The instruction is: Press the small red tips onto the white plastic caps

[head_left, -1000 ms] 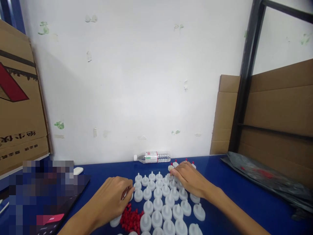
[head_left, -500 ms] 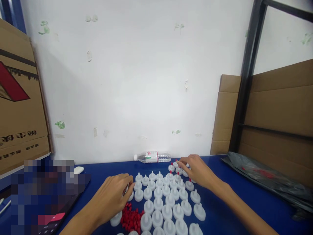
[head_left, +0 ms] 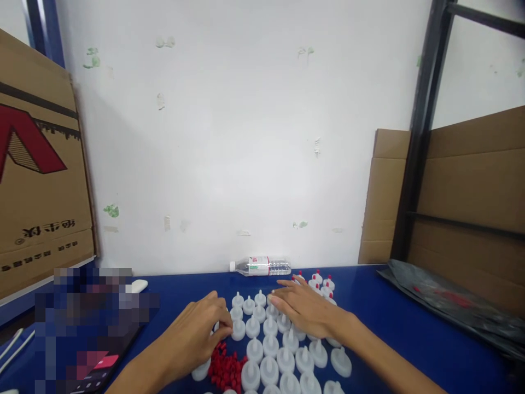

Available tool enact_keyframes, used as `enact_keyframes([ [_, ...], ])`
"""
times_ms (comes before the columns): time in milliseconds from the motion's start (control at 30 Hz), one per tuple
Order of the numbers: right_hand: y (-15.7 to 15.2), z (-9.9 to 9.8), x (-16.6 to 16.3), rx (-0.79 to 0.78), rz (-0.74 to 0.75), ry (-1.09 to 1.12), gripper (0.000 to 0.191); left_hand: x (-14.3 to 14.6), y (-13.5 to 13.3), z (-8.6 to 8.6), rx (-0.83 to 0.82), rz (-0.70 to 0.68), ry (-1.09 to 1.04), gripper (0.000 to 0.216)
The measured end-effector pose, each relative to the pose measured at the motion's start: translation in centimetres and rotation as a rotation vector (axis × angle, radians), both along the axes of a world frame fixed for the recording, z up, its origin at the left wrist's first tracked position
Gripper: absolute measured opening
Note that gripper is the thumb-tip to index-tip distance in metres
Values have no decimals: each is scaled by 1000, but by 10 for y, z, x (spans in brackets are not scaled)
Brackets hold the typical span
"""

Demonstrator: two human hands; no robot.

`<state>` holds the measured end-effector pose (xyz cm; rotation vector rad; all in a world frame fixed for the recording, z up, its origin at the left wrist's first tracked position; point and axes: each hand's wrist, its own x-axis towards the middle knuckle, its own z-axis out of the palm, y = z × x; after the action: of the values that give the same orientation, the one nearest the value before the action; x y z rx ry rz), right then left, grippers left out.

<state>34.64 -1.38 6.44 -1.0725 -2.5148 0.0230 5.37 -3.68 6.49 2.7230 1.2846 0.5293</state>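
Head view: both hands work over a field of white caps (head_left: 270, 346) that stand in rows, nozzles up, on a blue table (head_left: 410, 334). Left hand (head_left: 197, 335) lies at the left edge of the rows with its fingers curled. Thumb and forefinger are drawn together just beside one cap; whether anything is pinched between them cannot be told. Right hand (head_left: 307, 311) lies palm down across the far rows, fingers stretched flat toward the left, gripping nothing visible. Its fingertips reach the back row. Red plugs (head_left: 227, 372) lie in a loose pile just beside the left hand, touching the nearest caps. Plugged caps (head_left: 322, 283), each with a red tip, stand in a small group behind the right hand. Bottle (head_left: 262, 266) lies on its side against the wall. Black bag (head_left: 447, 301) lies at the table's right; a cardboard box (head_left: 41, 191) stands at the left.
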Motion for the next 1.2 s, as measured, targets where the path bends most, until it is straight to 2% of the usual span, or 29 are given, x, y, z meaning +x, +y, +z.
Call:
enact_keyframes([
  [100, 0, 5, 0, 36, -21, 54, 45, -3, 1, -6, -58, -8, -14, 18],
  [233, -8, 11, 5, 104, -67, 155, 36, 0, 3, -11, -26, 51, 72, 22],
  [533, -26, 7, 2, 249, -7, 206, 17, 9, -7, 3, -80, 128, 202, 17],
  [700, -27, 3, -1, 323, 1, 195, 20, 9, -7, 5, -75, 120, 205, 18],
  [900, -28, 0, -1, 315, 4, 183, 22, 3, -12, 17, -129, 157, 174, 22],
  [1200, -29, -5, -4, 261, 16, 148, 23, 1, -10, 12, -213, 131, 131, 15],
])
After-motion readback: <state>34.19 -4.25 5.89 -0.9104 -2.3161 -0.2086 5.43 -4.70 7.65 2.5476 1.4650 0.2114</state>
